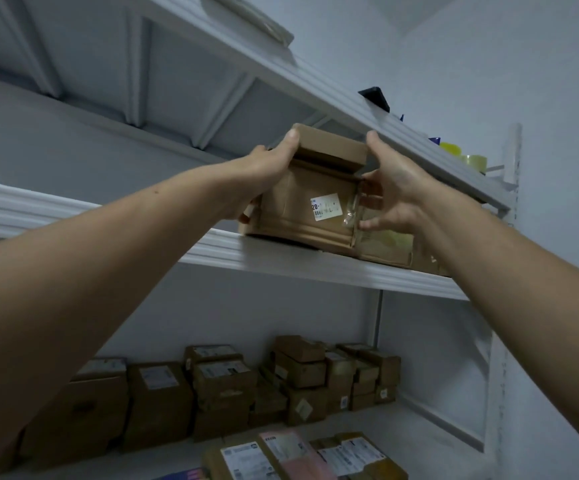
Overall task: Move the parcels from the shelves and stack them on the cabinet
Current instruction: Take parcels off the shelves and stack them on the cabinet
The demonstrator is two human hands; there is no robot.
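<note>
Two brown cardboard parcels sit stacked on the white middle shelf [315,268]: a larger taped one with a white label [302,209] and a small one [333,143] on top. My left hand [267,168] grips their left side, thumb on the small box's top corner. Over on the stack's right side, my right hand [392,188] has fingers against the larger parcel and thumb up by the small box. Another flat parcel [388,247] lies to the right, partly behind my right hand.
The upper shelf [419,147] hangs close above the stack and carries tape rolls [468,159] and a black object [374,97]. Several brown parcels [232,386] fill the lower shelf, with labelled packets [302,455] in front. A wall closes the right side.
</note>
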